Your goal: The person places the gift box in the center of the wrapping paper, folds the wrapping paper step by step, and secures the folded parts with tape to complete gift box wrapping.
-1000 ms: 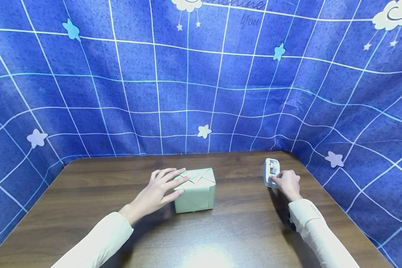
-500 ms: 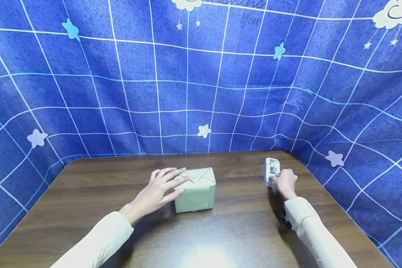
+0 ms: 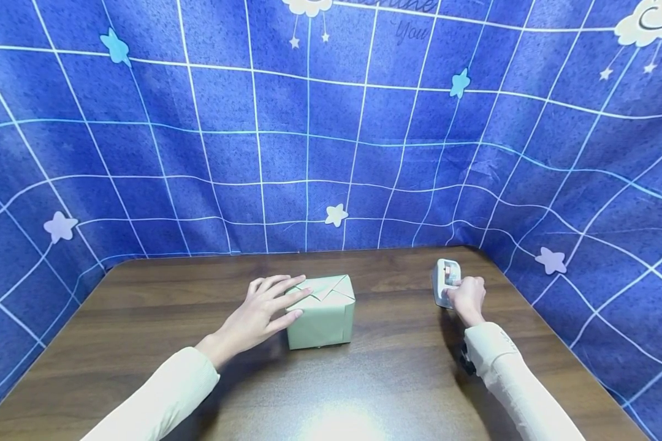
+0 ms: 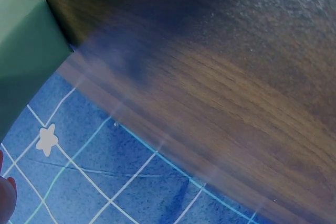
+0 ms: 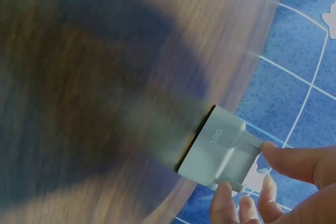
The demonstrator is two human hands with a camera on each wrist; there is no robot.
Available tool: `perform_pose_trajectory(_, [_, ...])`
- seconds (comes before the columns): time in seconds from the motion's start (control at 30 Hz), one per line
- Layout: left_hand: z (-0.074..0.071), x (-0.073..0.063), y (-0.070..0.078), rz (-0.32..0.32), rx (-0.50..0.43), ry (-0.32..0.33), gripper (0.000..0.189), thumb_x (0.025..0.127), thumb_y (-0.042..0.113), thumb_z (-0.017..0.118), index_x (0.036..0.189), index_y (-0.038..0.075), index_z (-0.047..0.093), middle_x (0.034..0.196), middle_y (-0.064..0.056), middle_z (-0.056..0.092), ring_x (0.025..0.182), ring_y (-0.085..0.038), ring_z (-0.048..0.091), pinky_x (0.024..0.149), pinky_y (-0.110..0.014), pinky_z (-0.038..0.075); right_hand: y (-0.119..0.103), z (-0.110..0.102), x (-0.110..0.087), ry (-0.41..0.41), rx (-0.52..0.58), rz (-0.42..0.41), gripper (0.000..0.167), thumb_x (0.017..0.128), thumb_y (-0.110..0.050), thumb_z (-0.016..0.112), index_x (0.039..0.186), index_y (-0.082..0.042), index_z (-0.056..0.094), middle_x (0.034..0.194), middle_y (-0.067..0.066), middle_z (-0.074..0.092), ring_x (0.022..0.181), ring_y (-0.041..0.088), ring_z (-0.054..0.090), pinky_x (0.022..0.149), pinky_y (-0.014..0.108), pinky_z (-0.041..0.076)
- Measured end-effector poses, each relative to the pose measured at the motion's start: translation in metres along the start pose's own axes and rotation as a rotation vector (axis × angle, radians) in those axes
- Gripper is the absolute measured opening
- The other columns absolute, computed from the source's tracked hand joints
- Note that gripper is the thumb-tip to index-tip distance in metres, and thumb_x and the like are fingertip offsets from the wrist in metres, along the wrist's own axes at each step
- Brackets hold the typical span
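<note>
A box wrapped in pale green paper [image 3: 320,324], with folded flaps on top, sits mid-table. My left hand [image 3: 262,312] rests on its left top edge with fingers spread and fairly straight. The left wrist view shows a side of the wrapped box [image 4: 26,51] and a bit of fingertip at the edge. Farther right stands a white tape dispenser [image 3: 441,283]. At its near end is my right hand [image 3: 469,299], fingers curled. In the right wrist view, thumb and fingers [image 5: 224,203] bracket the dispenser's serrated cutter end [image 5: 252,163]; whether they pinch any tape is unclear.
The brown wooden table [image 3: 187,282] ends against a blue curtain [image 3: 287,153] with white grid lines and stars, behind and on both sides. The dispenser stands near the table's back right corner. Bright glare lies on the front of the table.
My right hand and forearm have shifted slightly left at the tape dispenser, and the fingers have turned in around its near end. My left hand and the wrapped box stay in place.
</note>
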State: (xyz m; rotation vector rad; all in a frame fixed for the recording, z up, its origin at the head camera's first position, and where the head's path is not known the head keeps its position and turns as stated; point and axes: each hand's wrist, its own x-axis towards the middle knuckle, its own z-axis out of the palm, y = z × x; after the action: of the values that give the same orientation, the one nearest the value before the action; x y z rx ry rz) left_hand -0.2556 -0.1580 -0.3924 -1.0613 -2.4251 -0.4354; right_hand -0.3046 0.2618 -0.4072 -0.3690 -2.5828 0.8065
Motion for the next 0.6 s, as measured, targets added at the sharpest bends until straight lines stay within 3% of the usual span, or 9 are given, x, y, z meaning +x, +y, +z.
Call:
perform_pose_trajectory(0.23, [0.0005,-0.0001,-0.0006,-0.003,-0.004,0.001,0.045,0.093,0.04,0.048,0.137,0.034,0.041,0.146,0.006,0.034,0.131,-0.022,0.033,0.101,-0.049,0.019,-0.0027,0.0012,-0.0006,0.013,0.05,0.017,0.027,0.073,-0.006,0.059,0.091,0.014,0.066,0.095,0.037,0.059,0.094,0.049,0.049,0.086,0.05,0.037])
perform_pose_trajectory(0.43, [0.0,0.0001,-0.0004,0.0,-0.006,0.0,0.045,0.092,0.04,0.049,0.136,0.033,0.042,0.145,0.003,0.036,0.13,-0.023,0.033,0.1,-0.049,0.019,-0.0073,0.0039,-0.0015,0.057,0.125,0.152,0.029,0.08,-0.006,0.044,0.074,0.011,0.067,0.09,0.034,0.061,0.088,0.047,0.055,0.08,0.05,0.042])
perform_pose_trajectory(0.6, [-0.0003,-0.0001,-0.0001,0.0,-0.007,-0.001,0.045,0.093,0.039,0.049,0.136,0.033,0.042,0.146,0.003,0.036,0.13,-0.023,0.033,0.1,-0.049,0.02,-0.0085,0.0062,-0.0008,0.041,0.141,0.21,0.031,0.084,-0.007,0.043,0.089,0.014,0.066,0.098,0.038,0.056,0.095,0.049,0.049,0.087,0.051,0.039])
